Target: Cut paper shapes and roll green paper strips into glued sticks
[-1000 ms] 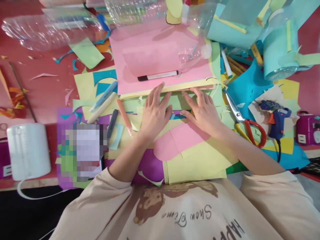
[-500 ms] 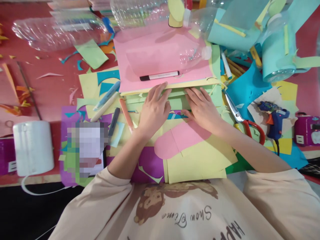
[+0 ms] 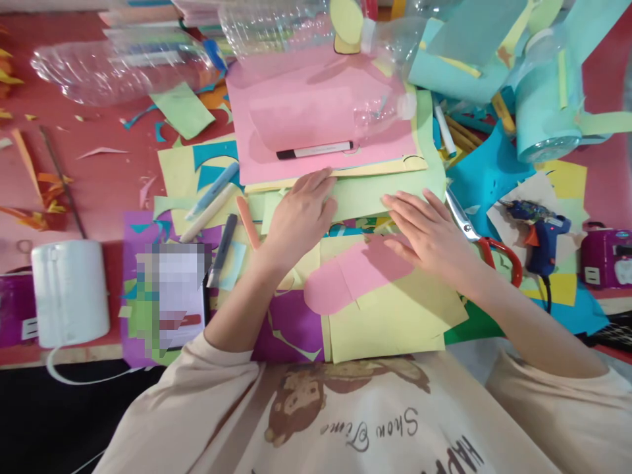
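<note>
Right hand (image 3: 427, 230) had shifted rightward and nearer since the earlier frame, and one pale green sheet (image 3: 365, 195) showed as a wider strip between the hands. Left hand (image 3: 301, 214) kept about the same place.

Left fingers: close together, thumb apart, palm down at the near edge of one pink sheet (image 3: 257, 161). Right fingers: fanned out, thumb apart, over the green sheet's right part. Whether the left tips pressed the green or the layers above it, I could not tell. Green sheet lay partly under the pink.

On the pink: one bottle (image 3: 378, 108) on its side, neck to the right; one black-and-white pen (image 3: 316, 150) on its near side.

Far right: two bottles in light blue paper (image 3: 548, 108).

Left of the hands: four markers, one light blue (image 3: 217, 187), one cream (image 3: 210, 210), one orange (image 3: 247, 220), one dark (image 3: 224, 243).

Right: one pair of scissors (image 3: 459, 214), red-handled; beyond it, one blue glue gun (image 3: 546, 247).

Near middle: one round-ended pink cut-out (image 3: 330, 286) on pale yellow paper (image 3: 390, 336).

Near left: one white case (image 3: 72, 293).
</note>
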A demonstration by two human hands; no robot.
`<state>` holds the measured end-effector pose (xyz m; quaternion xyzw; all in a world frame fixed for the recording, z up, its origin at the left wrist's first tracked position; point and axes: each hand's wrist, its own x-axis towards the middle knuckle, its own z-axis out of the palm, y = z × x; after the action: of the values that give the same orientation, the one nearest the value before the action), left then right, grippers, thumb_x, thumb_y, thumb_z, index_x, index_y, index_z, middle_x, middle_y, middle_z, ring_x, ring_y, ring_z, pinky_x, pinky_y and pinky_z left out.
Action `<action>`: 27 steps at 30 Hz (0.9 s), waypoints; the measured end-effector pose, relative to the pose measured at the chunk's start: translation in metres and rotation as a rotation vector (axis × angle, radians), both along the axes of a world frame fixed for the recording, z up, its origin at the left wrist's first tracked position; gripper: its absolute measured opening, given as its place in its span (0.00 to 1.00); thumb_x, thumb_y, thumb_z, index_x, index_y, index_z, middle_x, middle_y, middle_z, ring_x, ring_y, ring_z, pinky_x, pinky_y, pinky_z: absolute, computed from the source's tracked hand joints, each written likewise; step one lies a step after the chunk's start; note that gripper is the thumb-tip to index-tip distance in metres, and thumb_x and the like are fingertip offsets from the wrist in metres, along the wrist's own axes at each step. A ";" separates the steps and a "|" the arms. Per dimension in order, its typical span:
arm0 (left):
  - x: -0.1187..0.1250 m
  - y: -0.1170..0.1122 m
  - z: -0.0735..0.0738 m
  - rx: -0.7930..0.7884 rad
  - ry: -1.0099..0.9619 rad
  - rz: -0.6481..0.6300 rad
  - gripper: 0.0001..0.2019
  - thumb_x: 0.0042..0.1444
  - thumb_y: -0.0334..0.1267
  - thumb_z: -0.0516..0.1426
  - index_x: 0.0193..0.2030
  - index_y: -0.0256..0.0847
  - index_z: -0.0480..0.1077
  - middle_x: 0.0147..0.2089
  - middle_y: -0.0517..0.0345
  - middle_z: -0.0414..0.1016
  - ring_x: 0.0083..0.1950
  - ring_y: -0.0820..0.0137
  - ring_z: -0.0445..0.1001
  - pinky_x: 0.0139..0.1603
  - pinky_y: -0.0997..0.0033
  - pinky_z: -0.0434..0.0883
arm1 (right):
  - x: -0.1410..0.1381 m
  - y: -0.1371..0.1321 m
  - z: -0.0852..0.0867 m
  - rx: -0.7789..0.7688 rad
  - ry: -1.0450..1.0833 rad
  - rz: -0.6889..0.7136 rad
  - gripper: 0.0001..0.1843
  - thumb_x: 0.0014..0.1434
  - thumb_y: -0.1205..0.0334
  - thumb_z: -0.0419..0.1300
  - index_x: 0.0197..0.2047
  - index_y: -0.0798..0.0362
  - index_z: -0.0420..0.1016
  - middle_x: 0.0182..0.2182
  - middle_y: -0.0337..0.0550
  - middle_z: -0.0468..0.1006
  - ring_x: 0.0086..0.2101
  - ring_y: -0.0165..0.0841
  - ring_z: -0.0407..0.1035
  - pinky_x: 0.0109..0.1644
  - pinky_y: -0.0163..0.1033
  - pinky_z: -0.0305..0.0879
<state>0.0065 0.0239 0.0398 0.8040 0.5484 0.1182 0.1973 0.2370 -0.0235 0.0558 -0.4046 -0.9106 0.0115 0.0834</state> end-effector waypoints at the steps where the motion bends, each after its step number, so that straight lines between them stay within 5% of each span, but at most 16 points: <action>1: 0.000 0.000 0.001 -0.016 0.009 -0.006 0.22 0.62 0.34 0.40 0.58 0.33 0.64 0.67 0.47 0.60 0.68 0.63 0.58 0.68 0.58 0.58 | 0.004 -0.006 0.002 0.008 0.000 0.007 0.24 0.67 0.57 0.46 0.60 0.62 0.65 0.60 0.50 0.68 0.60 0.42 0.60 0.67 0.53 0.52; 8: -0.010 -0.011 0.010 -0.104 0.046 -0.056 0.21 0.64 0.40 0.45 0.60 0.37 0.64 0.70 0.47 0.53 0.69 0.57 0.56 0.67 0.51 0.58 | 0.023 -0.045 0.014 -0.017 0.002 0.036 0.17 0.65 0.64 0.52 0.54 0.62 0.69 0.56 0.50 0.73 0.56 0.41 0.66 0.63 0.52 0.59; 12: -0.019 -0.037 0.012 -0.080 0.000 -0.310 0.26 0.60 0.51 0.53 0.61 0.40 0.64 0.66 0.46 0.62 0.66 0.58 0.62 0.64 0.51 0.63 | 0.029 -0.058 0.012 -0.057 0.096 0.014 0.13 0.62 0.67 0.54 0.49 0.61 0.71 0.53 0.52 0.75 0.53 0.42 0.68 0.61 0.52 0.62; 16: -0.022 -0.070 0.014 0.023 -0.005 -0.471 0.29 0.57 0.48 0.57 0.62 0.35 0.61 0.64 0.39 0.64 0.65 0.56 0.64 0.63 0.51 0.65 | 0.032 -0.066 0.007 -0.099 0.185 -0.019 0.10 0.61 0.68 0.55 0.46 0.59 0.71 0.49 0.52 0.78 0.50 0.39 0.71 0.60 0.51 0.64; 21: -0.023 -0.089 0.012 0.115 -0.087 -0.299 0.17 0.59 0.27 0.51 0.54 0.38 0.68 0.52 0.48 0.77 0.52 0.62 0.76 0.52 0.58 0.74 | 0.033 -0.069 0.005 0.063 0.255 -0.157 0.08 0.58 0.70 0.59 0.42 0.55 0.72 0.45 0.53 0.78 0.45 0.40 0.73 0.57 0.52 0.66; 25: -0.024 -0.083 0.005 0.088 -0.111 -0.112 0.15 0.60 0.29 0.49 0.49 0.39 0.72 0.45 0.52 0.80 0.44 0.63 0.79 0.43 0.63 0.77 | 0.028 -0.066 0.006 0.388 0.324 -0.118 0.08 0.55 0.70 0.61 0.40 0.54 0.73 0.36 0.49 0.76 0.36 0.36 0.72 0.41 0.42 0.72; 27: -0.022 -0.078 0.004 0.046 -0.091 -0.062 0.15 0.61 0.31 0.49 0.50 0.39 0.72 0.45 0.52 0.80 0.42 0.64 0.80 0.40 0.65 0.77 | 0.020 -0.065 0.005 0.383 0.345 -0.044 0.07 0.56 0.68 0.61 0.40 0.53 0.73 0.33 0.45 0.76 0.33 0.33 0.71 0.37 0.40 0.71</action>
<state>-0.0159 -0.0541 0.0439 0.8188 0.5108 0.1609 0.2070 0.2565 -0.0881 0.0607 -0.3933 -0.8594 -0.0943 0.3127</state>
